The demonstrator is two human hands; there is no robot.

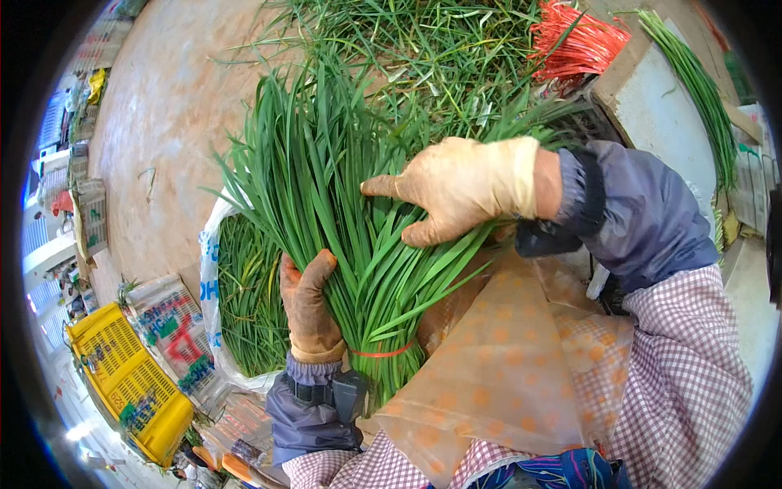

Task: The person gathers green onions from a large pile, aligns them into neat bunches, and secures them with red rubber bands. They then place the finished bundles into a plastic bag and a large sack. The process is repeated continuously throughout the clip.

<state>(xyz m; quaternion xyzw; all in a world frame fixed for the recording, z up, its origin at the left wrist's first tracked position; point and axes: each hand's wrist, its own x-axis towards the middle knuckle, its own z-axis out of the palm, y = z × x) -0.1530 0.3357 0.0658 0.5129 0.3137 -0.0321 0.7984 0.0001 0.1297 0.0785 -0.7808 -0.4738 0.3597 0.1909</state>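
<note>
A large bundle of long green leaves, perhaps garlic chives, stands upright before me, fanned out at the top, with a red tie around its lower stems. My left hand, in a stained glove, grips the bundle's left side, its thumb across the leaves. Over the bundle's right side lies my right hand, in a pale glove; its index finger and thumb are apart, its other fingers are hidden, and leaf tips stick out beyond its wrist. Whether it holds some leaves I cannot tell.
Loose leaves cover the floor ahead, beside a bunch of red ties. A plastic-lined container of leaves sits at left, a yellow crate further left. More long green stalks lie on a pale box at right.
</note>
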